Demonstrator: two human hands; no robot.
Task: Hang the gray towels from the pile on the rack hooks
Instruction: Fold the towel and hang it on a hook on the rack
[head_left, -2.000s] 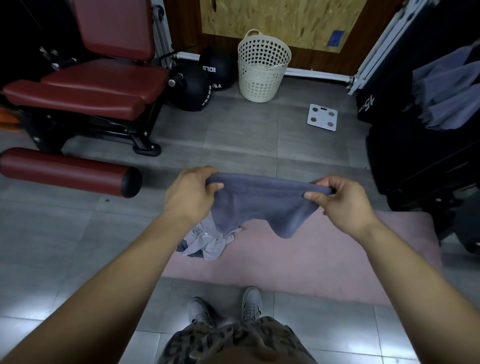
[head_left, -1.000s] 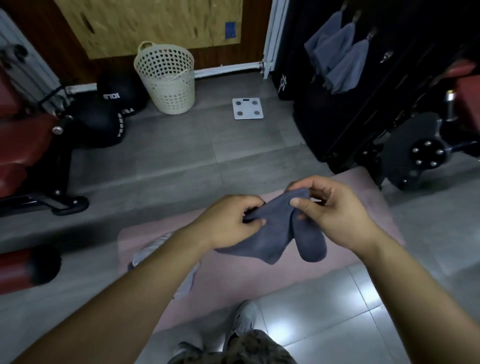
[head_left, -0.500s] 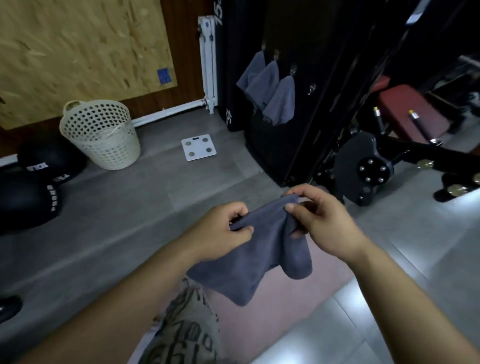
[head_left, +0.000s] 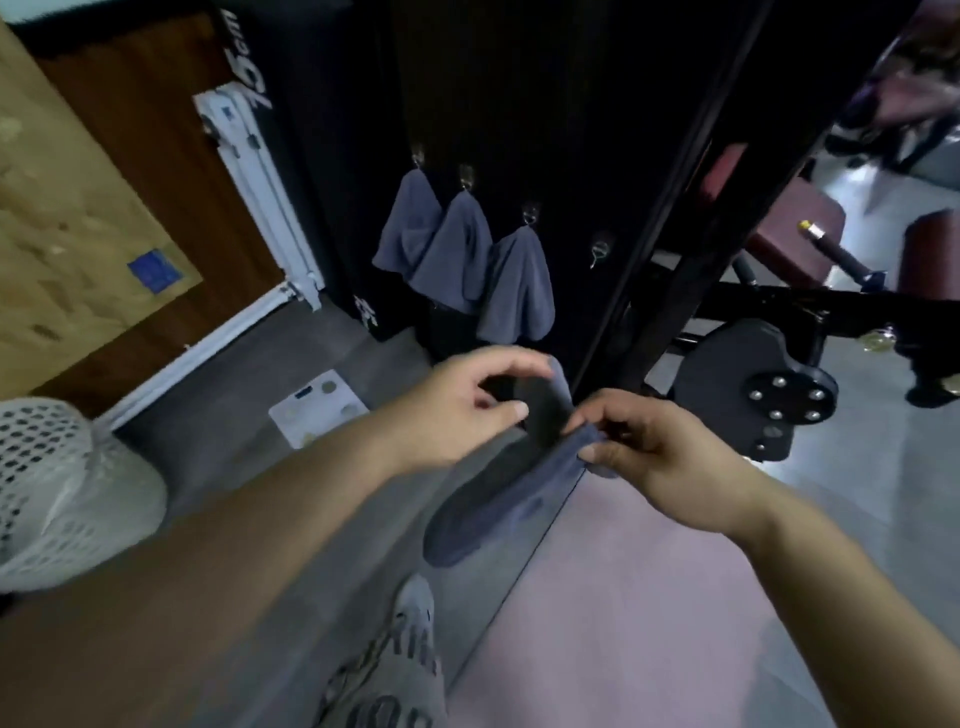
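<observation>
One towel in hand: the gray towel (head_left: 498, 499) is held at mid-frame, in the air below the rack (head_left: 519, 104).
Change: two seconds ago it was stretched wide between both hands. Now the hands are close together, the cloth is bunched, and the view has swung round to the rack.
Meaning: the carry is probably nearly over, and a corner is being readied for a hook.
Long axis: diagonal, with the gathered top toward 1 o'clock and the loose lobe drooping toward 7 o'clock.
Right hand (head_left: 660, 457): pinches the gathered top between thumb and fingers.
Left hand (head_left: 457, 410): thumb and forefinger curve apart at the towel's upper fold; whether it grips cannot be told.
Rack, 12 o'clock: three hung towels (head_left: 462, 254), with a bare hook (head_left: 600, 252) just at their 3 o'clock.
Surroundings: pink mat (head_left: 649, 597) at 5 o'clock, basket (head_left: 57, 483) at 9 o'clock.
</observation>
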